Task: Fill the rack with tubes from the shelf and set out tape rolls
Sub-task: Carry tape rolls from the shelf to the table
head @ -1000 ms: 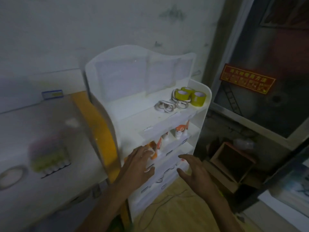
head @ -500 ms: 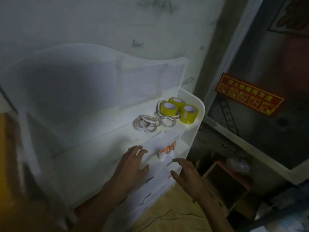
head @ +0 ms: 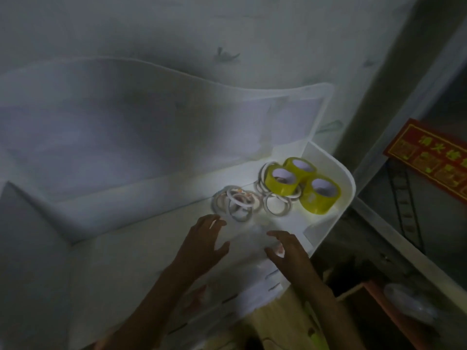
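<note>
Looking down from the head camera onto a white plastic shelf unit in dim light, its top tier lit brightest at the right end. Clustered in the right rear corner of that tier, against the raised side wall: three yellow tape rolls, standing close together, touching or nearly so. Just left of those and toward the front edge: a loose heap of thin pale tape rings, overlapping one another, some leaning on the yellow ones. Hovering at the front edge of the same tier, short of the rings: left hand, fingers spread and relaxed, gripping nothing; right hand beside it, fingers loosely curved, palm inward, also holding nothing, though blur leaves the fingertips unclear. Below the top tier, barely seen: lower tiers with a faint orange shape, possibly tube caps, too dark to confirm. No rack visible. To the right of the shelf unit: a red sign with yellow lettering on a dark panel. Likely risks from here: sweeping into the tangled rings and knocking several off the front edge, or nudging a yellow roll over the low wall, given poor light and crowded stacking.
</note>
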The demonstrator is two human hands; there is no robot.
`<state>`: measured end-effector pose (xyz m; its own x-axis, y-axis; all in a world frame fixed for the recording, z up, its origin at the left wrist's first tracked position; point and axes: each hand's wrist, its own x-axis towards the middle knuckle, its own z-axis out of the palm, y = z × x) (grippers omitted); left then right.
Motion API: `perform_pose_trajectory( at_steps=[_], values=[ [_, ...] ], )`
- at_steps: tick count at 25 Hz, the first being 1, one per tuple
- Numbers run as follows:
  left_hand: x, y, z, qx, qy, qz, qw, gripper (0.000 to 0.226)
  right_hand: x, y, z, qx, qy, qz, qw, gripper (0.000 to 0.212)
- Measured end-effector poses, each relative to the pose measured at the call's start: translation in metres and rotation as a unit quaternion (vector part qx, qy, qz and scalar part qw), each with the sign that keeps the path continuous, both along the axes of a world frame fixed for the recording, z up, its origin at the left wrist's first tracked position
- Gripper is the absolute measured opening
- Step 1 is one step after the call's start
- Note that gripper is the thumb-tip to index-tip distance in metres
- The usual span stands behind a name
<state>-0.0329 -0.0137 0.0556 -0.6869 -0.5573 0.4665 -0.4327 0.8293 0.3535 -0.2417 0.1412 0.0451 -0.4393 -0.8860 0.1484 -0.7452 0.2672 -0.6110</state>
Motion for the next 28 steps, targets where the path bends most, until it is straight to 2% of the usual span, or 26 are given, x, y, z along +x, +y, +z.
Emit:
perform_pose_trajectory(
  at_steps=[3, 6, 12, 14, 16, 21, 24, 28],
  values=[
    [-0.032, -0.013, -0.002, -0.005, -0.007, 0.041, 0.999, 0.05, -0.039, -0.033, -0.009, -0.005, 0.023, 0.049, 0.999, 0.04],
    [-0.064, -0.018, -0.002, 0.01, -0.009, 0.064, 0.998, 0.056, -0.068, -0.055, -0.015, -0.022, 0.021, 0.094, 0.995, 0.05],
    [-0.116, -0.029, -0.013, 0.033, -0.035, 0.105, 0.993, 0.05, -0.118, -0.095, -0.05, -0.004, 0.048, 0.175, 0.983, 0.055],
    [-0.121, -0.029, -0.015, 0.03, -0.037, 0.12, 0.992, 0.041, -0.123, -0.102, -0.054, -0.019, 0.05, 0.196, 0.979, 0.054],
    [-0.122, -0.029, -0.012, 0.018, -0.028, 0.135, 0.99, 0.033, -0.122, -0.107, -0.047, -0.019, 0.002, 0.196, 0.98, 0.047],
    [-0.119, -0.03, -0.013, -0.021, -0.027, 0.125, 0.992, 0.029, -0.117, -0.114, -0.04, -0.049, -0.041, 0.219, 0.974, 0.033],
    [-0.114, -0.027, -0.009, 0.006, 0.002, 0.135, 0.991, 0.025, -0.113, -0.115, -0.034, -0.06, -0.046, 0.212, 0.974, 0.032],
    [-0.095, -0.012, -0.001, 0.023, 0.055, 0.164, 0.985, 0.032, -0.105, -0.114, -0.034, -0.078, -0.023, 0.214, 0.973, 0.039]
  ],
)
